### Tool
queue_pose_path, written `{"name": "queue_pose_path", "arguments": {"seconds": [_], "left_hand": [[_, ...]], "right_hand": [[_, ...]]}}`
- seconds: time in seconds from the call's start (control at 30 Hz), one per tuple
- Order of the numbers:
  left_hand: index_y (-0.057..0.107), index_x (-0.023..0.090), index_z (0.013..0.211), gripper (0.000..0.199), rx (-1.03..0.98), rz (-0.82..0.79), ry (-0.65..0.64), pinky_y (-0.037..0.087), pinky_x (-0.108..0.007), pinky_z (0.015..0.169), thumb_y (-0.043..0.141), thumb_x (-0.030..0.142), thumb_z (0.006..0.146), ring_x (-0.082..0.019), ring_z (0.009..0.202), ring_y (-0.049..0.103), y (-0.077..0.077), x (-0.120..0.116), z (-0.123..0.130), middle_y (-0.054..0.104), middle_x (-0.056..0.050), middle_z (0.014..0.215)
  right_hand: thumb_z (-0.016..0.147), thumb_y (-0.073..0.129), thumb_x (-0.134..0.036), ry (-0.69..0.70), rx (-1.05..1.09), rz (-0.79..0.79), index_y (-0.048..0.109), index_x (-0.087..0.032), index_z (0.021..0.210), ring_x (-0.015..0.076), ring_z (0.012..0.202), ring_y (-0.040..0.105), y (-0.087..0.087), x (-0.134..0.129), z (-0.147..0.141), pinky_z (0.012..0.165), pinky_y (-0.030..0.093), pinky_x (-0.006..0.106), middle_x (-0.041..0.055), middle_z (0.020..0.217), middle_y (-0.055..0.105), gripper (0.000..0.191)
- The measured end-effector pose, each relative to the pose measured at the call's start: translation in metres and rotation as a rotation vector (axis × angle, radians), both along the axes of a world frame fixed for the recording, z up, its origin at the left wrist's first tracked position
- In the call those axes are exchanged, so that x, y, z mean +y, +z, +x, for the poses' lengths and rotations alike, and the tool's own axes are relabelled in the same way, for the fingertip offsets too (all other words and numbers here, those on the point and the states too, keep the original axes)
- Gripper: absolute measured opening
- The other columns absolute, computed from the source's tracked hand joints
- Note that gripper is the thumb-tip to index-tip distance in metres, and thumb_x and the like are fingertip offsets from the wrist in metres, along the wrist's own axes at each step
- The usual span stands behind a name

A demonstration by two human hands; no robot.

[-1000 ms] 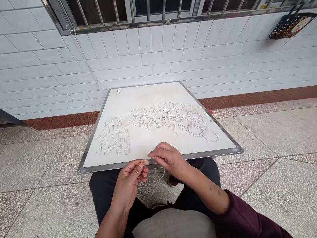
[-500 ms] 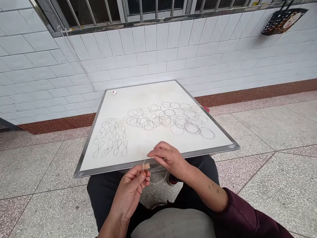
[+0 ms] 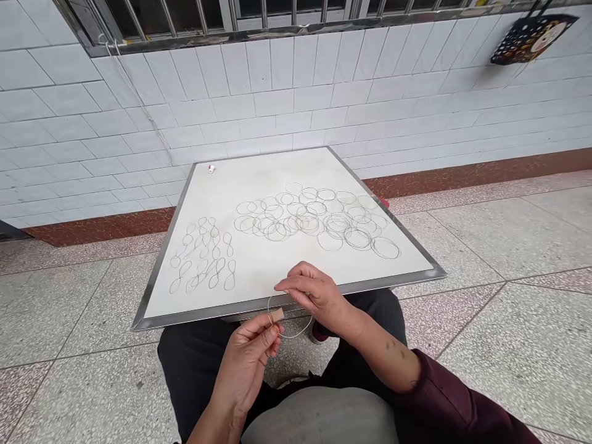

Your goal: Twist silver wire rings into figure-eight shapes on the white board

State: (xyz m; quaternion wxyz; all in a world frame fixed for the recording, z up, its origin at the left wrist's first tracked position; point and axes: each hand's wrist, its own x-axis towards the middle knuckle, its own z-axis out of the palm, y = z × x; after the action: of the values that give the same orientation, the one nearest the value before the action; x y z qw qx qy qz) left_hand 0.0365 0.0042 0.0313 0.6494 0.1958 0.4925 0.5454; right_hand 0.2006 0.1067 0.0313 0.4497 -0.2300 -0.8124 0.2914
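Note:
A thin, light-coloured wire ring (image 3: 295,337) hangs between my two hands at the near edge of the table. My left hand (image 3: 255,343) pinches its left side between thumb and fingers; a tan strip like tape (image 3: 276,316) wraps the index fingertip. Above and to the right, my right hand (image 3: 314,291) is closed on the ring's upper part, palm down. Farther off on the white tabletop (image 3: 259,179) lie many thin round wire rings (image 3: 330,240), several overlapping. At the left are loops twisted into figure-eights (image 3: 229,274).
The table has a grey metal rim (image 3: 185,318). A small red and white object (image 3: 211,168) sits at its far left corner. Behind stands a white tiled wall (image 3: 277,98) with a barred window; a patterned bag (image 3: 531,40) hangs at the right. My legs are under the near edge.
My left hand has shifted slightly to the right and down along the ring. My right hand stays nearly in place. The view has moved a little.

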Motion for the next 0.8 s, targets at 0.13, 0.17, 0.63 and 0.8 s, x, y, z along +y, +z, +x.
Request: {"name": "queue_pose_path", "arguments": {"seconds": [0.13,0.17,0.63,0.8], "left_hand": [[0.079,0.016,0.087,0.034,0.027,-0.013,0.038,0.039,-0.017,0.048,0.087,0.037,0.062,-0.006,0.055,0.052,-0.006,0.002,0.003,0.069,-0.005,0.073],[0.079,0.016,0.086,0.034,0.027,-0.008,0.052,0.039,-0.017,0.047,0.087,0.039,0.062,-0.007,0.054,0.052,-0.007,0.003,0.004,0.068,-0.005,0.072],[0.077,0.015,0.075,0.029,0.033,-0.009,0.041,0.039,-0.017,0.048,0.086,0.039,0.063,-0.006,0.054,0.05,0.004,0.004,0.002,0.065,-0.002,0.066],[0.078,0.016,0.08,0.028,0.059,0.001,-0.004,0.038,-0.017,0.051,0.084,0.04,0.067,-0.007,0.057,0.049,0.001,0.005,0.0,0.067,-0.003,0.07]], "right_hand": [[0.095,0.052,-0.015,-0.003,0.003,-0.015,0.068,-0.026,0.11,0.0132,0.083,0.058,-0.002,0.002,0.001,0.07,0.049,0.025,0.0032,0.092,0.056,0.024],[0.095,0.052,-0.015,0.002,0.002,-0.017,0.068,-0.026,0.11,0.0132,0.083,0.058,-0.002,0.002,0.002,0.07,0.049,0.025,0.0033,0.092,0.056,0.024],[0.096,0.052,-0.018,0.085,-0.06,0.014,0.068,-0.026,0.112,0.0139,0.083,0.056,-0.002,0.003,0.003,0.068,0.048,0.026,0.0034,0.091,0.056,0.023],[0.097,0.052,-0.021,0.1,-0.067,0.013,0.069,-0.025,0.108,0.0138,0.083,0.056,-0.002,0.003,0.003,0.071,0.049,0.027,0.0034,0.089,0.056,0.021]]}}
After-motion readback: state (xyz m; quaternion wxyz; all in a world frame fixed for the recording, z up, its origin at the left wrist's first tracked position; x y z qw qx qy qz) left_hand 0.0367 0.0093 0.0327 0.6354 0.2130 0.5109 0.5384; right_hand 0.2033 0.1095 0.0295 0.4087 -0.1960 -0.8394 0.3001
